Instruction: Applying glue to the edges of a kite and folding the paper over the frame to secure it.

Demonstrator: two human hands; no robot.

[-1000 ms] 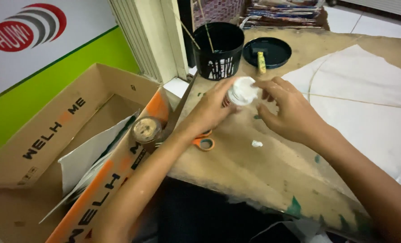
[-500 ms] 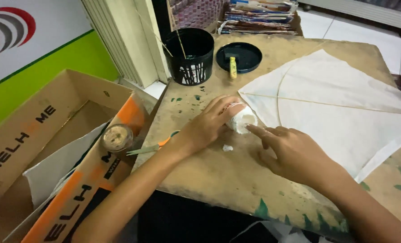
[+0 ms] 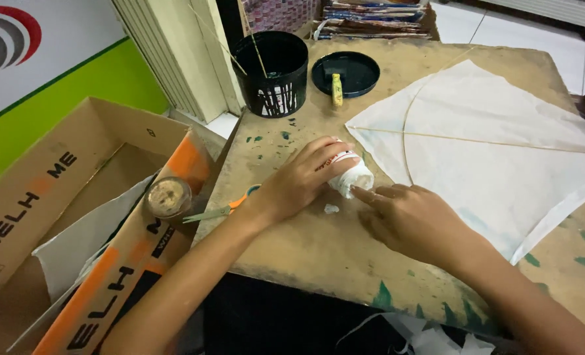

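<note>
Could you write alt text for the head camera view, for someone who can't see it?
A person's left hand holds a small white bottle tipped on a worn wooden table, the right hand touching its end. A white paper kite lies to the right, a black bucket behind.

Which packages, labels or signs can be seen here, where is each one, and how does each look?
Open brown cardboard box: left of the table, orange stripe and dark lettering on its flaps.
White wall sign: upper left, red and grey curved stripes above a green band.
Small white glue bottle: at the table's middle, in the left hand, printed label partly hidden; the right hand touches it.
</note>
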